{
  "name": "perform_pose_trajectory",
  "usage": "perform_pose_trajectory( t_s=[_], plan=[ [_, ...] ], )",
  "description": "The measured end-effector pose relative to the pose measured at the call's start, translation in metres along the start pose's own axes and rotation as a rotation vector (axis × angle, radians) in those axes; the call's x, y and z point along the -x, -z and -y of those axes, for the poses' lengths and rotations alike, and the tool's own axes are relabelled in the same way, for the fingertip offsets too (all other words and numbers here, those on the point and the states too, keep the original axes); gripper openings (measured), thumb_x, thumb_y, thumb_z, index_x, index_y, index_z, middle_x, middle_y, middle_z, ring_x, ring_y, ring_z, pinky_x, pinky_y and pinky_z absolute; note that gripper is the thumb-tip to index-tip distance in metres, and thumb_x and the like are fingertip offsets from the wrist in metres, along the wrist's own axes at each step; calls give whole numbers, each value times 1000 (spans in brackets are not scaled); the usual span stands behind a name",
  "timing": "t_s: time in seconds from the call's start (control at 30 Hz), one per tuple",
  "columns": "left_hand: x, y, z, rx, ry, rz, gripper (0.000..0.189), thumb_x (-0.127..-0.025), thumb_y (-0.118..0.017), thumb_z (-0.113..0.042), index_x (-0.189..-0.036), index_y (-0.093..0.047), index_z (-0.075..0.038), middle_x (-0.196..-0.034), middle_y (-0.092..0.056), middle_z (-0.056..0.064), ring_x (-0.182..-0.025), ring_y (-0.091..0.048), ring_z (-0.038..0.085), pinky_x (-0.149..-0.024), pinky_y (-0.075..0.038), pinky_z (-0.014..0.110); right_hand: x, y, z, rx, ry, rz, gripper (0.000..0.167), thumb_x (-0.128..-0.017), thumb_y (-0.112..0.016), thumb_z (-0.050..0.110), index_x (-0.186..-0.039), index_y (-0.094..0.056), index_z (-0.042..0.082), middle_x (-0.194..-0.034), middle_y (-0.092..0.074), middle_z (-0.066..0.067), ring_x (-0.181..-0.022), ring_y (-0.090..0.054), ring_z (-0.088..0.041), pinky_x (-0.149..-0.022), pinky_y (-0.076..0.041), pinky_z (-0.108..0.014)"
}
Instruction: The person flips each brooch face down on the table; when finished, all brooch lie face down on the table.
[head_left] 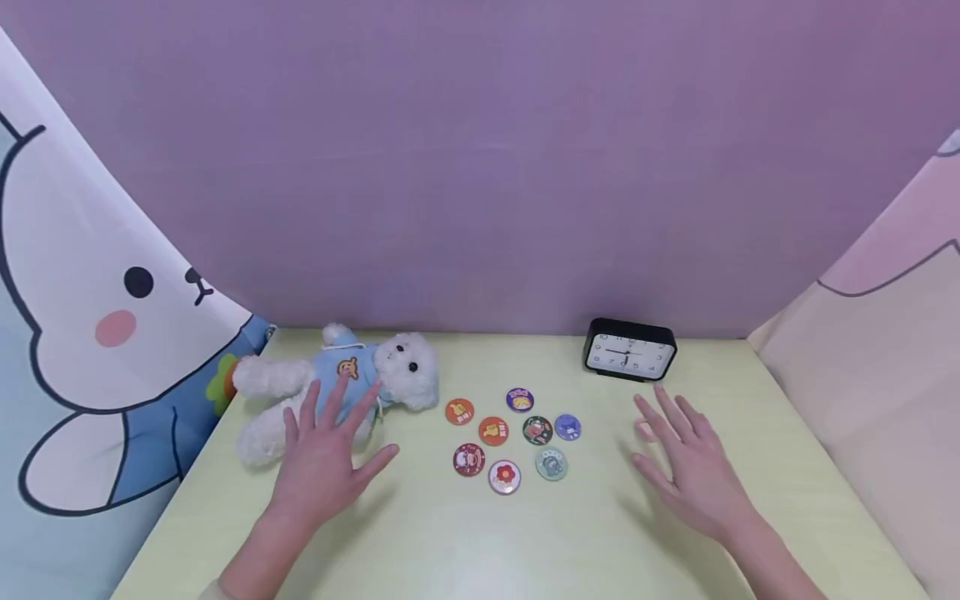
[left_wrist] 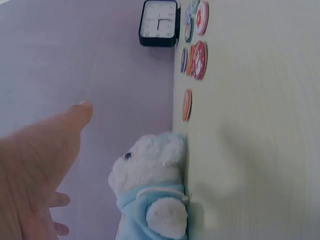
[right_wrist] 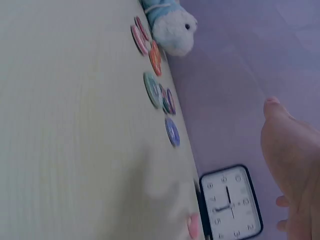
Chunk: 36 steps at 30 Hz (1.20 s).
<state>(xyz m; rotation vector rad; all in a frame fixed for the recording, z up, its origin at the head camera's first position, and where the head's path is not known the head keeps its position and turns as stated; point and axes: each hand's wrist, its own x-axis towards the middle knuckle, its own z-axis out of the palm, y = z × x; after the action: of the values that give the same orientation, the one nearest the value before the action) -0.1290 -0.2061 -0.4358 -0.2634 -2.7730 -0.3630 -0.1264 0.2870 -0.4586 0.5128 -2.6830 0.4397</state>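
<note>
My left hand hovers with spread fingers over the table, nearest a white plush toy in a blue top that lies on its side. Several round badges in red, orange, purple, green and blue are scattered flat in the middle. On the right my right hand is held above the table, fingers apart and holding nothing. A small pink object lies beneath it, partly hidden by the fingers in the head view; its kind cannot be told. Behind that hand stands a black alarm clock with a white face.
The pale table ends at a purple cloth backdrop. A cartoon-printed cloth hangs at the left, and another printed cloth borders the right side. A green and orange piece sits by the plush toy's feet.
</note>
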Motion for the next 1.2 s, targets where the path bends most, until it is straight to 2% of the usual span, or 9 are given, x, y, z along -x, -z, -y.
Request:
perform_pose_trajectory(
  t_s=[0.27,0.37,0.47,0.6,0.7,0.83,0.97,1.07,1.2],
  plan=[
    [-7,-11,-23,26,-87,-21,89,-89,-79,-58,-163,-44,-25,-170,-37,23,-154,-33,56,-117,-34,79,-32,-21,40,-84,68,105,74,-100,-73,35,-165,-40,20,-176,-28,-14,-152,-42,-46,-118,-40,-71],
    [-9,-16,-34,89,-108,-32,87,-88,-82,-54,-161,-48,-21,-165,-44,24,-149,-44,52,-116,-45,68,-42,-31,58,-137,95,146,72,-100,-73,37,-163,-44,17,-172,-36,-16,-149,-48,-43,-114,-48,-65],
    [-9,-23,-45,175,-112,-37,82,-87,-84,-49,-157,-54,-18,-158,-53,22,-141,-56,47,-106,-56,61,-50,-41,75,-178,131,180,70,-100,-73,40,-159,-48,13,-165,-47,-16,-145,-54,-40,-113,-52,-56],
    [-9,-34,-56,292,-122,-18,74,-87,-87,-43,-149,-62,-12,-150,-62,20,-134,-63,41,-104,-59,54,-58,-56,95,-210,172,221,64,-100,-73,41,-153,-55,11,-151,-61,-11,-139,-60,-32,-115,-52,-49],
    [-10,-44,-63,379,-133,13,64,-86,-89,-35,-140,-68,-7,-140,-70,17,-129,-68,36,-107,-58,50,-63,-68,108,-214,193,255,55,-100,-74,37,-146,-62,9,-140,-68,-8,-132,-64,-27,-113,-54,-45],
    [-12,-58,-68,441,-135,93,49,-84,-90,-24,-127,-75,-3,-120,-78,13,-103,-76,29,-89,-65,37,-70,-79,122,-198,220,292,42,-98,-74,27,-136,-69,8,-128,-73,-7,-124,-67,-26,-108,-57,-44],
    [-16,-73,-68,413,-119,177,44,-83,-91,-20,-119,-78,-1,-100,-77,8,-79,-69,18,-69,-57,23,-75,-88,134,-194,217,319,37,-98,-73,25,-131,-72,8,-123,-75,-8,-119,-70,-26,-106,-58,-47],
    [-17,-80,-66,390,-111,218,45,-80,-92,-17,-118,-77,2,-91,-73,5,-74,-62,13,-64,-52,21,-78,-94,140,-193,201,329,34,-98,-74,25,-127,-74,8,-118,-77,-7,-112,-71,-24,-103,-59,-48],
    [-19,-85,-63,387,-113,260,49,-76,-93,-14,-118,-76,4,-86,-68,3,-74,-58,10,-64,-51,22,-79,-100,147,-168,183,343,32,-98,-74,26,-124,-75,8,-119,-76,-8,-113,-71,-24,-102,-60,-45]
  ],
)
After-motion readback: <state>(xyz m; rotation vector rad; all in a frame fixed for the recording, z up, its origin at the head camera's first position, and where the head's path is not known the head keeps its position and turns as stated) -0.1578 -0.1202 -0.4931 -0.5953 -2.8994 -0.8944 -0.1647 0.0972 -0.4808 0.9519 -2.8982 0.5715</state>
